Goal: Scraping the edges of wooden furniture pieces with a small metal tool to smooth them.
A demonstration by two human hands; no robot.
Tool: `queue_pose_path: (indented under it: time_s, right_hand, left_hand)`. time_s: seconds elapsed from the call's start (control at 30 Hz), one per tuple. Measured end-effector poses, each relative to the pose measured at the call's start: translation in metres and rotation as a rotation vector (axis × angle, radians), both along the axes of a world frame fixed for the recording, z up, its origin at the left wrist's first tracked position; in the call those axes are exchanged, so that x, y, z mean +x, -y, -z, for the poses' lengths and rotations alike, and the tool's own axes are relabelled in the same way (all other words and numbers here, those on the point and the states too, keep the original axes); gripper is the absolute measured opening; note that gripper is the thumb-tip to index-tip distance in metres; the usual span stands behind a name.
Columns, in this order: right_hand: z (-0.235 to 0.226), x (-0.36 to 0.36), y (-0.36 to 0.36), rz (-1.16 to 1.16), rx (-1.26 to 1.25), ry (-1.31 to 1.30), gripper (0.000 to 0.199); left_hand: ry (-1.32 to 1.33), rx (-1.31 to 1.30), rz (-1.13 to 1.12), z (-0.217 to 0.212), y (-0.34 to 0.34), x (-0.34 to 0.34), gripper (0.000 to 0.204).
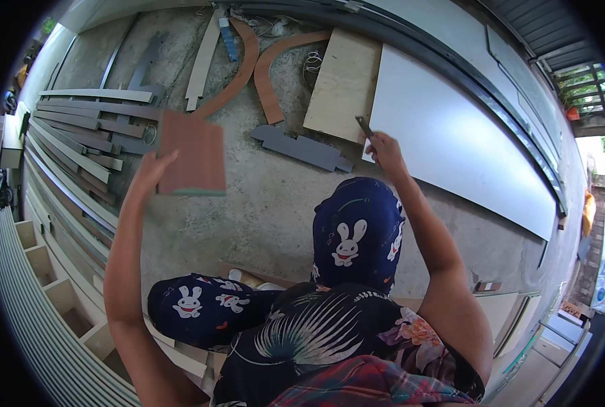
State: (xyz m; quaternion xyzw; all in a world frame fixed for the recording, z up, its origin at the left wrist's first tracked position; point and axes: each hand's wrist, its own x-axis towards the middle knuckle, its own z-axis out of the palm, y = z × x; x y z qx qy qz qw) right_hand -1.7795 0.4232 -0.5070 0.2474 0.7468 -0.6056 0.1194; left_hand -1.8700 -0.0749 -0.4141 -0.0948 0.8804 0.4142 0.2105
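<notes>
My left hand (154,169) grips a reddish-brown rectangular board (192,154) by its left edge, thumb on top, holding it over the concrete floor. The board is slightly blurred. In my right hand (386,150) is a slim dark tool with a flat end (363,126); its kind is not clear, and the fingers cover its lower part. This hand is above the lower right corner of a pale plywood sheet (345,85). A dark grey notched panel (302,147) lies on the floor between my hands.
Two curved brown strips (244,68) (267,85) lie farther off. Several long grey and white strips (99,108) are stacked at the left. A large white sheet (458,129) lies at the right. White compartments (65,298) stand at the lower left.
</notes>
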Motion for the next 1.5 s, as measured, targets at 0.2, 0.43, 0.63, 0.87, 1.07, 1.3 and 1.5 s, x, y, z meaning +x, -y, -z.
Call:
queue_pose_path:
  time_s: [0.2, 0.43, 0.63, 0.87, 1.07, 1.3, 1.5]
  right_hand:
    - [0.052, 0.043, 0.001, 0.153, -0.039, -0.030, 0.036]
    - [0.073, 0.035, 0.026, 0.157, -0.105, -0.132, 0.031]
    - [0.075, 0.038, 0.051, 0.009, 0.122, -0.171, 0.031]
    - [0.046, 0.047, 0.084, -0.262, 0.185, -0.198, 0.027]
    - [0.079, 0.046, 0.080, -0.245, 0.201, -0.209, 0.025]
    - [0.115, 0.026, 0.053, -0.109, 0.203, -0.185, 0.025]
    - [0.106, 0.028, 0.056, -0.089, -0.028, -0.085, 0.027]
  left_hand:
    - [0.036, 0.392, -0.168, 0.044, -0.134, -0.027, 0.051]
    - [0.295, 1.127, -0.674, 0.165, -0.224, 0.012, 0.046]
    - [0.287, 1.110, -0.871, 0.194, -0.239, 0.054, 0.044]
    - [0.097, 0.832, -0.770, 0.189, -0.248, 0.060, 0.040]
    - [0.091, 0.736, -0.798, 0.184, -0.255, 0.059, 0.036]
    - [0.115, 0.789, -0.787, 0.188, -0.249, 0.058, 0.038]
    - [0.164, 0.792, -0.809, 0.188, -0.246, 0.056, 0.042]
